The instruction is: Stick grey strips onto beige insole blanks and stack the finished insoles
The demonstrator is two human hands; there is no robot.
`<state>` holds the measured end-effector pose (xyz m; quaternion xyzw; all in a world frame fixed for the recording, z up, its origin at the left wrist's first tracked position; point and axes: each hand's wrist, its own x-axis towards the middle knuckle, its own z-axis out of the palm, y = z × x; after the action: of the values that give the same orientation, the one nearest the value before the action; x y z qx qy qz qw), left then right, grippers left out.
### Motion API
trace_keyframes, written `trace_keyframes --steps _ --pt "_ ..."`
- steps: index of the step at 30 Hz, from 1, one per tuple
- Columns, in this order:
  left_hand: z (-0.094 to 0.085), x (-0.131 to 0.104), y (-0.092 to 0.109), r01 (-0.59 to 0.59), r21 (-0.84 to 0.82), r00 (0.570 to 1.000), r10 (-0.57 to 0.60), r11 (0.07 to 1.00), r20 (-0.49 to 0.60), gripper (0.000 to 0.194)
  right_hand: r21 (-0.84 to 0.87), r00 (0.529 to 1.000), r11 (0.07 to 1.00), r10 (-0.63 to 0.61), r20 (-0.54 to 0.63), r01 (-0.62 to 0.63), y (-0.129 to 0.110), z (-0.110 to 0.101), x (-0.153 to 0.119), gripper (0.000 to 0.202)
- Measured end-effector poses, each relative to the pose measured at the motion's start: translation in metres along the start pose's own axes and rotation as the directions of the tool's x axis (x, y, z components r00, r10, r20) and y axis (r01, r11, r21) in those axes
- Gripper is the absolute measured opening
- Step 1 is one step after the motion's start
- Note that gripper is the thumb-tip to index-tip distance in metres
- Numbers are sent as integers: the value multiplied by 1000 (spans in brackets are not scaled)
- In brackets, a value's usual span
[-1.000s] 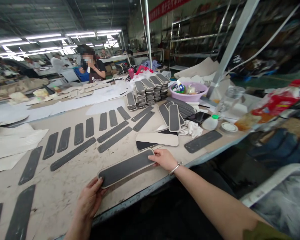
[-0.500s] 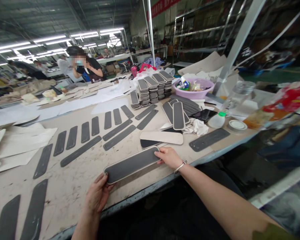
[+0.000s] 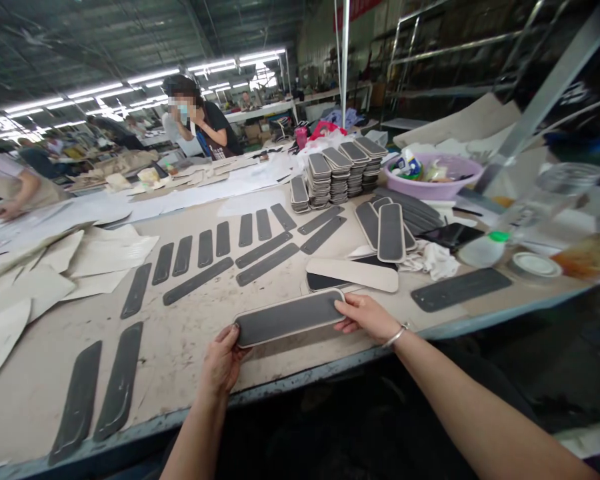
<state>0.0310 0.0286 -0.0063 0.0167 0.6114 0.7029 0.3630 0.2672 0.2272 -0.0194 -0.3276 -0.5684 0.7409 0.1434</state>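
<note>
A long dark grey strip with rounded corners and a pale border [image 3: 289, 318] is held level above the table's front edge. My left hand [image 3: 223, 360] pinches its left end, thumb on top. At the opposite end, my right hand [image 3: 367, 318], with a bracelet at the wrist, grips the corner between thumb and fingers. Just behind lies a beige strip [image 3: 353, 274] over dark pieces. Several borderless dark grey strips [image 3: 200, 280] are spread across the table to the left and behind. One more dark strip [image 3: 460, 289] rests to the right of my right hand.
Stacks of bordered strips [image 3: 340, 170] stand at the back beside a purple basin [image 3: 433, 187]. On the right are a phone [image 3: 453, 235], a white cloth [image 3: 433, 259], a green-capped bottle [image 3: 483, 250] and a round tin [image 3: 535, 265]. Pale sheets [image 3: 93, 260] lie left. A person [image 3: 205, 123] is across the table.
The view has swung to the left, so the table's contents appear farther right. Both hands keep hold of the bordered strip, which is now slightly more level. Another person's arms show at far left.
</note>
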Motion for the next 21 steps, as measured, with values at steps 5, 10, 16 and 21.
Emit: trace_keyframes --steps 5,10,16,21 --pt "-2 4 -2 -8 123 999 12 992 -35 16 -53 994 998 -14 104 20 -12 -2 -8 42" --pt "-8 14 -5 0 243 996 22 970 -89 12 -3 965 1000 4 263 -4 -15 -10 -9 54" --pt "-5 17 -8 36 241 999 -35 970 -9 14 -86 994 995 -43 102 52 -10 -9 -4 40" --pt "1 13 -7 69 222 996 -78 973 34 35 -107 966 977 -199 -167 183 -22 -23 -2 37"
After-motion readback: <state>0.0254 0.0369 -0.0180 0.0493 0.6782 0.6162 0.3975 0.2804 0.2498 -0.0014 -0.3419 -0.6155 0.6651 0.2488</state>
